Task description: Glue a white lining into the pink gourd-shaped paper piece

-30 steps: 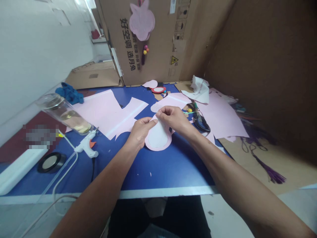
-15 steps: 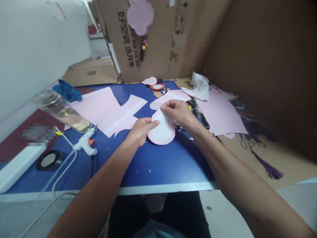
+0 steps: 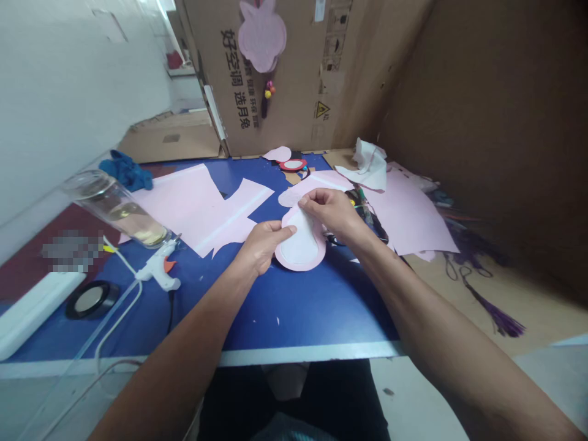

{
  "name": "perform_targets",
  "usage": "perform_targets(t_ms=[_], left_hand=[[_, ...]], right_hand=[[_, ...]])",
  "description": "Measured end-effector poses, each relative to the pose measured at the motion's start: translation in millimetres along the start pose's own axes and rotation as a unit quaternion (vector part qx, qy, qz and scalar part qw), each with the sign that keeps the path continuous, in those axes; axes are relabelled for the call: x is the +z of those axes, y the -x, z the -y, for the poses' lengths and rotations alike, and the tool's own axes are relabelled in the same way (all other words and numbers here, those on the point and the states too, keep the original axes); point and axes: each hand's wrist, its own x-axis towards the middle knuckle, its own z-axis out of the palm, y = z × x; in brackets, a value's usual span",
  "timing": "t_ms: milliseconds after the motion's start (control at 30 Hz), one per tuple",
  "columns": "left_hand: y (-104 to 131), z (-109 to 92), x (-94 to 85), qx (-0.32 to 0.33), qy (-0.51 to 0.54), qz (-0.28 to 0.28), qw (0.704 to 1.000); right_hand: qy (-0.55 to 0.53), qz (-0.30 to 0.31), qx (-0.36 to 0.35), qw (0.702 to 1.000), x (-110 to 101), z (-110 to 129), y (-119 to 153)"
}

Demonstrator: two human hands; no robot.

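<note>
A rounded pink piece with a white inner layer [image 3: 299,246] is held up over the blue table, its wide end toward me. My left hand [image 3: 265,245] pinches its left edge, thumb lying on the white face. At the narrow upper end, my right hand [image 3: 328,208] has thumb and fingertips pressed together on the edge. Just beyond, another pink piece [image 3: 291,195] lies on the table. Pink sheets with cut edges [image 3: 188,205] spread to the left, and a larger pink sheet [image 3: 408,211] is at the right.
A white glue gun [image 3: 160,268], a tilted clear bottle [image 3: 124,211] and a black tape roll [image 3: 92,299] lie at the left. Crumpled white material [image 3: 370,164] sits behind my right hand. A purple tassel [image 3: 503,318] is at the right. Cardboard [image 3: 294,92] stands at the back.
The view has tilted slightly, so the scene appears a little lower. Both hands keep their grip on the pink piece in nearly the same pose.
</note>
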Motion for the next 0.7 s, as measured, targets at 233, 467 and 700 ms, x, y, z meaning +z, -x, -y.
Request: perform_targets(t_ms=[233, 467, 700], left_hand=[[0.4, -1.1, 1.8, 0.005, 0.004, -0.017, 1.000], [-0.6, -1.0, 1.2, 0.052, 0.022, -0.026, 0.998], [-3.0, 0.4, 1.1, 0.062, 0.016, -0.042, 0.997]], right_hand=[[-0.003, 0.002, 0.004, 1.000, 1.8, 2.5, 0.4], [0.018, 0.000, 0.004, 1.000, 1.9, 1.9, 1.9], [0.028, 0.000, 0.003, 1.000, 3.1, 3.0, 3.0]])
